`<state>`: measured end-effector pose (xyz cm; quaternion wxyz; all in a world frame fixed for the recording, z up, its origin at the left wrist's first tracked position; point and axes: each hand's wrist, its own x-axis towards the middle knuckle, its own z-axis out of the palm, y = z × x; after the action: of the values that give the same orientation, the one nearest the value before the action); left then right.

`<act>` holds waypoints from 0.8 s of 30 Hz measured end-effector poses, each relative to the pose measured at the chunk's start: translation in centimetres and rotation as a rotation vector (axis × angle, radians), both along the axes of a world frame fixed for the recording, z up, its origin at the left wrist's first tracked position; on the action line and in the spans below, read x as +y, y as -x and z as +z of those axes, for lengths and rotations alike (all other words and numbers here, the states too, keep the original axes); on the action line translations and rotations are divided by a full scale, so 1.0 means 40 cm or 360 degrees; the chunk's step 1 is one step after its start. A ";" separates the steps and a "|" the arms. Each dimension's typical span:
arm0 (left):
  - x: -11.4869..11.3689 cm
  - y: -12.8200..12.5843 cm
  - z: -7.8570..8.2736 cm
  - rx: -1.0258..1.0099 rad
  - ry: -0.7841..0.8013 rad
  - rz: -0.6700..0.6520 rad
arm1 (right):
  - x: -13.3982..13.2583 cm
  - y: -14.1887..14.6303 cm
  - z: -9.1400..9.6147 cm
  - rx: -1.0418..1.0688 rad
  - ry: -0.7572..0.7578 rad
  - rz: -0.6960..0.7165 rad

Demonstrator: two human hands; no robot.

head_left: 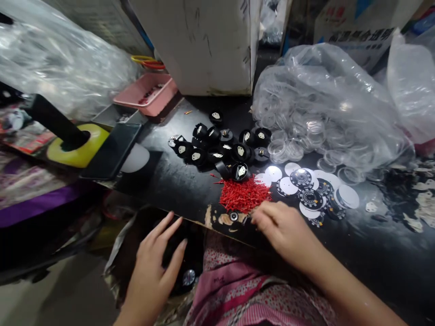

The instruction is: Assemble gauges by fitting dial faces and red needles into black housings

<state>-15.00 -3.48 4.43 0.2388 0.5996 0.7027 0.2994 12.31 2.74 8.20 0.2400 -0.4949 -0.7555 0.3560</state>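
My left hand (152, 265) is held over an open bag or box below the table's front edge, fingers spread and holding nothing. My right hand (283, 228) rests by the table's front edge with its fingers curled together. A small dark piece (246, 220) shows at its fingertips; whether they grip it is unclear. Just beyond lies a heap of thin red pointers (243, 194). A small black ring-like part with a pale centre (234, 216) sits before the heap. Black round cases (217, 156) are clustered behind it, and printed black dials (311, 198) overlap white discs (348, 196) to the right.
A clear plastic bag (326, 77) spills transparent round covers (292, 147) at the back right. A white carton (207, 50) stands behind. To the left are a pink tray (146, 97), a phone (112, 151) and a yellow roll (76, 145). Flat pale pieces (426, 206) lie far right.
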 end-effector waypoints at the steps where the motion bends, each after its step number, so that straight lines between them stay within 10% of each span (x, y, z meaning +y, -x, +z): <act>1: 0.041 -0.019 0.010 0.0018 -0.0110 -0.0110 | -0.001 0.007 0.002 -0.0011 -0.0014 0.0105; 9: 0.365 -0.124 0.031 0.0101 -0.0415 -0.0917 | -0.034 -0.085 0.007 -0.0292 0.0000 -0.0038; 14: 0.320 -0.131 0.047 -0.0105 -0.0230 -0.0396 | 0.030 -0.202 -0.019 -0.0559 -0.0227 -0.0712; 18: 0.239 -0.185 0.072 -0.1307 -0.0079 0.0183 | 0.116 -0.220 -0.043 -0.0931 -0.0251 -0.0711; 24: 0.142 -0.260 0.050 -0.2364 0.0624 0.0316 | 0.123 -0.216 -0.037 -0.0572 -0.0217 -0.0828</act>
<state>-4.59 2.18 6.44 0.7213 0.1225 0.4488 0.5131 20.93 7.67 6.72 0.2182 -0.7092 -0.6560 0.1381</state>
